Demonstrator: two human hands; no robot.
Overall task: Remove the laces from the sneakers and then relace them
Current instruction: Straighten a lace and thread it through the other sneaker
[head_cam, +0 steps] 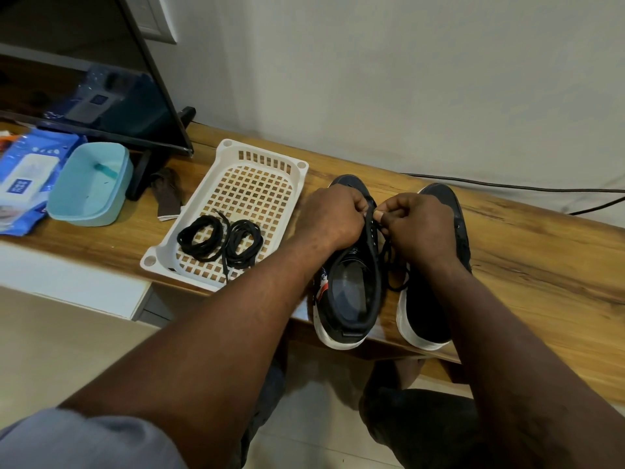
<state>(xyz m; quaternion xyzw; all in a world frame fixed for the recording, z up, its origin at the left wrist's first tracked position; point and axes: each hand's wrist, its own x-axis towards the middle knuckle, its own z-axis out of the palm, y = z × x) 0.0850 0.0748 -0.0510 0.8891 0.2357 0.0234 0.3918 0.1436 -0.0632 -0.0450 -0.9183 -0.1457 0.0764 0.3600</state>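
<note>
A long wooden counter runs along a pale wall and carries a white basket near its middle. Behind and to the left of the basket stands a dark television. Just right of the basket sit two black sneakers with white soles, heels toward the person and hanging slightly over the counter's front edge: the nearer sneaker is close beside the basket, and the farther sneaker is one place further right. Well left of the basket lies a blue wipes pack, with a teal bowl between it and the basket.

The left hand, fingers curled, grips the upper of the nearer sneaker at its eyelets. The right hand pinches a black lace that trails down between the two shoes. Two coiled laces lie inside the basket, at its near end.
</note>
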